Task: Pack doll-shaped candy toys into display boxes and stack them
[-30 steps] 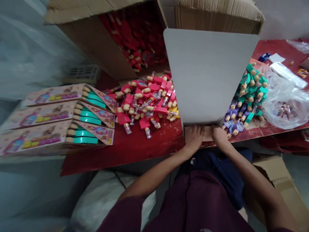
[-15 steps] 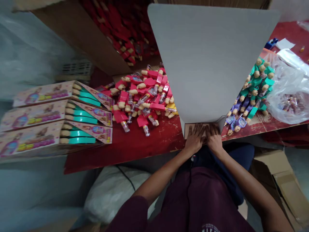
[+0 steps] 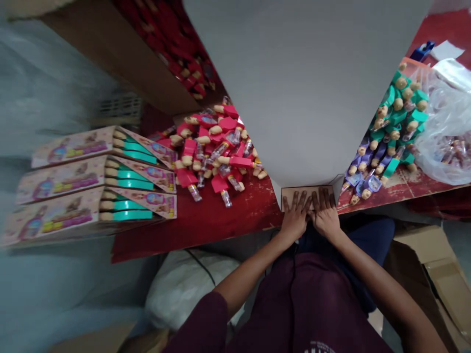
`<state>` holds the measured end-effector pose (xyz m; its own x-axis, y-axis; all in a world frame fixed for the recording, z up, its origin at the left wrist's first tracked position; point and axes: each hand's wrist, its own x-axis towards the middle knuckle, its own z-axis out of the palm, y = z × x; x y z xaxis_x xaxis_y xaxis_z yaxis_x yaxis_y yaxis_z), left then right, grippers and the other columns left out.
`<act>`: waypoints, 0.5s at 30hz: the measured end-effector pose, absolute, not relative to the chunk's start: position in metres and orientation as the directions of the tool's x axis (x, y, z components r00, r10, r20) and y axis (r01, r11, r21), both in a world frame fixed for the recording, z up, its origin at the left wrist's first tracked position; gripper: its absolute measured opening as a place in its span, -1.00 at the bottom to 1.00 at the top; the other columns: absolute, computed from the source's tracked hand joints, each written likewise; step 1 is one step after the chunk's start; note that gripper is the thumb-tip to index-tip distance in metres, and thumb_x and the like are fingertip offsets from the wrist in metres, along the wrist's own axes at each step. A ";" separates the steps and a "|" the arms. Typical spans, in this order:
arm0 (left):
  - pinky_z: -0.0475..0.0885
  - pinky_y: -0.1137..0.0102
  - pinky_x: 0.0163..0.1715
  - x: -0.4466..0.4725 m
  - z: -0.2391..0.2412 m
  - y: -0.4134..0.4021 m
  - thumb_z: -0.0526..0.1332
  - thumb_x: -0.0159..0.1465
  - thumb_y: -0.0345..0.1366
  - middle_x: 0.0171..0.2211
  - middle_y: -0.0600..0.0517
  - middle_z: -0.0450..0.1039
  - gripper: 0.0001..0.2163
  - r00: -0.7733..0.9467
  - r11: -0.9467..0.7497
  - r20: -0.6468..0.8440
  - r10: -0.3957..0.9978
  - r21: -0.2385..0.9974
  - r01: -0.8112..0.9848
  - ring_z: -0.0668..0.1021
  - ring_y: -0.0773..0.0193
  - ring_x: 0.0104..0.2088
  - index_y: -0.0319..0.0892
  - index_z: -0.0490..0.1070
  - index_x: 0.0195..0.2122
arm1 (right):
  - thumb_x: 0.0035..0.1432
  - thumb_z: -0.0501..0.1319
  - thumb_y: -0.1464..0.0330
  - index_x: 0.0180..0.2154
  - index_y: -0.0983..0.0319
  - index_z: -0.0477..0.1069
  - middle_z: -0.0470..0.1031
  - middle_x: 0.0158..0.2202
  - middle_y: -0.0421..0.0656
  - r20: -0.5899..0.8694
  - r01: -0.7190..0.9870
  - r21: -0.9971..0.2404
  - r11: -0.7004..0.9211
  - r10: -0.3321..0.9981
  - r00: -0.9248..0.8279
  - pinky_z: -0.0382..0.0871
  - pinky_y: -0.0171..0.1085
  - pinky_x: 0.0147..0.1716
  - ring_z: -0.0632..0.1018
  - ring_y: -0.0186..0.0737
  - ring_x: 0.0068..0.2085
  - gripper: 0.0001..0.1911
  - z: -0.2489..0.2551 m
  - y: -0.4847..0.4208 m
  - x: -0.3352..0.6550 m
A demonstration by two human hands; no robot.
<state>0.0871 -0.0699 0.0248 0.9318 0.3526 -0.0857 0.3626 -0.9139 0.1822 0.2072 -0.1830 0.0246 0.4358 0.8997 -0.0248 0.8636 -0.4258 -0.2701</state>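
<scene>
Both hands are at the near edge of a large grey-white cardboard sheet (image 3: pixel 312 98) that widens away from me and looks like part of a box. My left hand (image 3: pixel 295 218) lies with its fingers stretched over a small brown panel (image 3: pixel 288 193) at the sheet's narrow end. Beside it, my right hand (image 3: pixel 324 215) has its fingers stretched out on the same panel. The thumbs nearly meet; I cannot tell whether they touch. Low white side flaps (image 3: pixel 276 190) flank the panel.
Left of the sheet is a pile of red toy pieces (image 3: pixel 206 142) with beige knobs; three printed boxes (image 3: pixel 73 176) hold green ones. A large carton (image 3: pixel 121 54) of red pieces stands behind. Green pieces (image 3: pixel 399 115), purple pieces (image 3: pixel 364 169) and a clear bag (image 3: pixel 437 122) are on the right.
The large sheet now reaches past the top of the picture and looks closer to me. Both hands stay on the brown panel, fingers a little lower on it. The view has shifted slightly.
</scene>
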 end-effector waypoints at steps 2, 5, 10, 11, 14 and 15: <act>-0.28 -0.39 0.41 0.088 0.022 -0.071 0.15 0.41 -0.23 0.54 -0.17 -0.14 -0.30 0.936 -0.910 -0.068 0.346 0.218 0.352 -0.19 -0.20 0.53 -0.12 -0.10 0.53 | 0.45 0.08 0.21 0.50 0.33 -0.05 0.07 0.48 0.21 -0.013 0.877 -0.256 -0.408 0.908 0.419 0.04 0.24 0.39 0.17 0.21 0.46 -0.27 0.024 -0.183 0.209; -0.06 -0.23 0.46 0.079 0.018 -0.070 0.14 0.40 -0.25 0.50 -0.22 0.00 -0.33 0.930 -0.881 0.038 0.366 0.338 0.332 -0.03 -0.10 0.53 -0.18 -0.03 0.51 | 0.44 0.11 0.17 0.50 0.32 -0.06 0.06 0.48 0.23 0.036 0.896 -0.237 -0.375 0.919 0.393 0.05 0.27 0.38 0.17 0.25 0.46 -0.23 0.018 -0.184 0.215; 0.37 0.06 0.29 0.043 0.033 -0.038 0.06 0.47 -0.23 0.19 -0.26 0.45 -0.59 0.604 -0.719 0.419 0.678 0.546 0.429 0.44 0.05 0.28 -0.16 0.27 0.31 | 0.43 0.12 0.14 0.49 0.35 -0.02 -0.03 0.50 0.24 0.119 0.907 -0.237 -0.349 0.916 0.384 0.03 0.26 0.39 0.07 0.27 0.49 -0.23 0.008 -0.174 0.222; 0.42 0.08 0.24 0.039 0.039 -0.022 0.05 0.47 -0.20 0.14 -0.26 0.47 -0.61 0.477 -0.636 0.428 0.767 0.600 0.485 0.49 0.05 0.22 -0.18 0.29 0.28 | 0.43 0.12 0.14 0.48 0.34 -0.01 -0.04 0.51 0.24 0.124 0.909 -0.239 -0.340 0.918 0.376 0.02 0.26 0.39 0.05 0.27 0.49 -0.24 0.008 -0.170 0.222; 0.51 0.23 0.05 0.045 0.057 0.040 -0.02 0.50 -0.20 0.06 -0.23 0.49 -0.58 0.171 -0.300 0.248 0.954 0.729 0.615 0.57 0.16 0.02 -0.21 0.21 0.32 | 0.42 0.14 0.14 0.46 0.36 0.05 -0.01 0.50 0.25 0.123 0.921 -0.244 -0.303 0.933 0.339 0.01 0.23 0.41 0.01 0.24 0.51 -0.25 0.008 -0.155 0.223; 0.51 0.26 0.00 0.052 0.062 0.061 -0.03 0.50 -0.22 0.02 -0.22 0.52 -0.55 0.137 -0.244 0.204 0.969 0.733 0.634 0.59 0.18 -0.04 -0.24 0.16 0.36 | 0.42 0.14 0.14 0.45 0.37 0.07 0.01 0.49 0.25 0.122 0.924 -0.245 -0.292 0.937 0.328 0.01 0.22 0.41 0.00 0.23 0.51 -0.26 0.009 -0.151 0.224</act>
<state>0.0521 0.0611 0.0619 0.1371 0.9694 0.2036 0.6345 -0.2437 0.7335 0.2243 -0.1510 0.0087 0.3284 0.9367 0.1217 0.9244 -0.2922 -0.2452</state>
